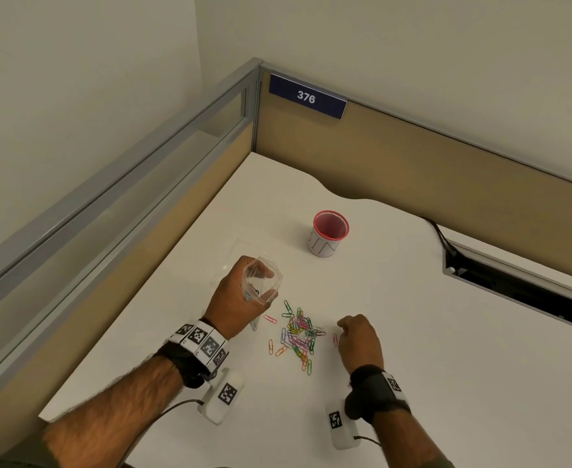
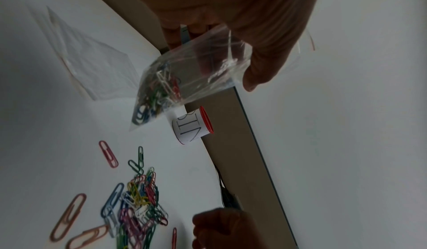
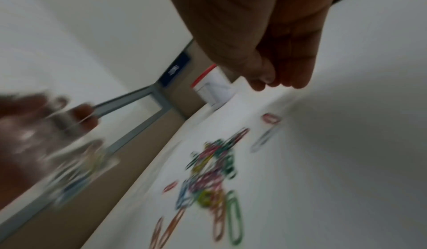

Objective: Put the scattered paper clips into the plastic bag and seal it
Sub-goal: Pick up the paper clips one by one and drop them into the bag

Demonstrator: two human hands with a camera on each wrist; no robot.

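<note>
My left hand point(image 1: 237, 300) grips a clear plastic bag point(image 1: 263, 282) by its open mouth, held above the table. In the left wrist view the bag point(image 2: 196, 74) hangs tilted with several coloured clips point(image 2: 154, 96) at its bottom. A pile of coloured paper clips point(image 1: 299, 332) lies on the white table between my hands, with a few stray ones around it. My right hand point(image 1: 358, 339) hovers just right of the pile, beside a lone pink clip point(image 1: 335, 339). Its fingertips point(image 3: 286, 81) are bunched with the thumb and I see nothing in them; that view is blurred.
A second clear bag point(image 1: 244, 249) lies flat on the table behind my left hand. A red-rimmed cup point(image 1: 328, 236) stands further back. A cable slot point(image 1: 514, 282) opens in the table point(image 1: 446, 349) at the right. Partition walls point(image 1: 412, 157) close the back and left.
</note>
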